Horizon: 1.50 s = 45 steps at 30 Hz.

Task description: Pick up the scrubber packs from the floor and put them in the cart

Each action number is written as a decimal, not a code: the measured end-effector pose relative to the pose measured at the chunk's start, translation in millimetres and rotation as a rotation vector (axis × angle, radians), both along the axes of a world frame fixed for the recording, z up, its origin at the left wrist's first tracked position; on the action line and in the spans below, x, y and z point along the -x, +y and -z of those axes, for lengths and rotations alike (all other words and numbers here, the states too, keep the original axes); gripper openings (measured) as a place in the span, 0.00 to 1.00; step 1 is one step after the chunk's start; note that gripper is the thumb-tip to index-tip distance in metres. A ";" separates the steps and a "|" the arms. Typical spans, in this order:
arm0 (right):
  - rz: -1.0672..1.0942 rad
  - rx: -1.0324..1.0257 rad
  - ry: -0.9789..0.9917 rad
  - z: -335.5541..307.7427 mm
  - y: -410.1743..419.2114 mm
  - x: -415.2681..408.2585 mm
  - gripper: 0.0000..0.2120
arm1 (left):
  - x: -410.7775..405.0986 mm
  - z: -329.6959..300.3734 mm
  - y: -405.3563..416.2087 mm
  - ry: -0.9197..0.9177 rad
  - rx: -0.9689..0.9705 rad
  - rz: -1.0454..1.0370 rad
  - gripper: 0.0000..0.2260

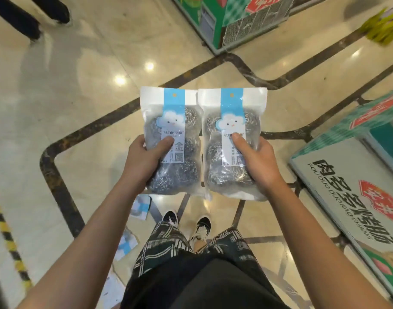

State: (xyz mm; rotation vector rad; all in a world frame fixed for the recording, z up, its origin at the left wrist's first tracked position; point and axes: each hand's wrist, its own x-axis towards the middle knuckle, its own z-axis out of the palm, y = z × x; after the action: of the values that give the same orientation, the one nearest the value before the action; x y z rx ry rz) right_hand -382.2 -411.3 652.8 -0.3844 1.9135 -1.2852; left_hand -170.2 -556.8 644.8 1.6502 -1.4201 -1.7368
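Two clear scrubber packs with blue-and-white cloud labels are held side by side above the floor. My left hand (144, 161) grips the left scrubber pack (180, 121) at its lower left, thumb on the label. My right hand (258, 159) grips the right scrubber pack (226, 108) at its lower right, thumb on the label. Each pack holds several steel-wool balls. More scrubber packs lie on the floor by my feet: one (141, 207) under the left pack, another (127, 243) lower left. No cart is in sight.
A freezer with a printed grey lid (351, 197) stands at the right. Another display cabinet (226, 25) stands at the top centre. Another person's dark legs (26, 16) are at the top left. Yellow-black hazard tape (6, 230) runs along the left floor.
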 end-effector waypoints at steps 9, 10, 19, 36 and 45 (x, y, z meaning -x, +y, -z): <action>0.358 -0.005 0.028 -51.4 74.4 -23.9 0.17 | 45.6 -52.1 1.0 0.113 -0.046 0.230 0.13; 0.407 0.010 0.017 -52.3 85.1 -29.8 0.17 | 53.3 -52.8 3.9 0.121 -0.045 0.285 0.13; 0.956 0.023 0.005 -46.9 214.8 -105.1 0.24 | 103.3 -54.9 101.6 0.161 -0.010 0.913 0.11; 2.106 -0.037 0.068 -65.9 586.1 -373.3 0.13 | 87.4 -68.3 603.4 0.134 -0.142 1.931 0.15; 2.554 0.010 0.044 -62.1 724.6 -489.7 0.12 | 3.1 -67.4 847.1 0.168 -0.143 2.340 0.20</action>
State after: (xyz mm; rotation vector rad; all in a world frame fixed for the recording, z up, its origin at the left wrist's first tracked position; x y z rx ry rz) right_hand 107.5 313.2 714.9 2.8408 1.5646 -2.2193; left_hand -173.3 290.3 712.2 -1.2826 -3.2833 -2.2412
